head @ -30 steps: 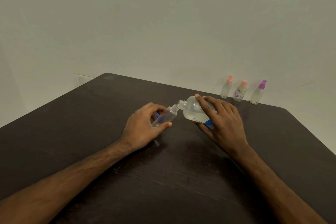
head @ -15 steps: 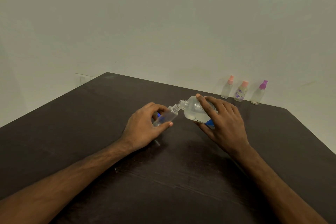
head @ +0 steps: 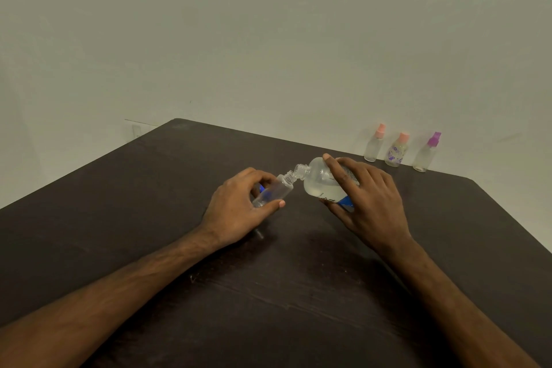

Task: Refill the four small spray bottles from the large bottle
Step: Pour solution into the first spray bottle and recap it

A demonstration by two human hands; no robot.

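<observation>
My left hand (head: 236, 209) grips a small clear uncapped spray bottle (head: 276, 190), tilted with its neck up and to the right. Something blue shows behind it inside my fingers. My right hand (head: 367, 200) grips the large clear bottle (head: 321, 179), which has a blue-and-white label and lies tipped to the left. Its open mouth meets the small bottle's neck. Clear liquid sits in the large bottle's lower side. Three capped small spray bottles stand at the table's far edge: a pink-capped one (head: 375, 145), a flowered pink-capped one (head: 397, 151) and a purple-capped one (head: 427, 154).
Everything rests on a dark wooden table (head: 268, 293) against a plain pale wall. The table's right edge runs diagonally close to my right forearm. A small clear object (head: 259, 233) lies on the table just under my left hand.
Almost nothing has moved. Both hands hold the same pose, with the large bottle's mouth at the small bottle's neck.
</observation>
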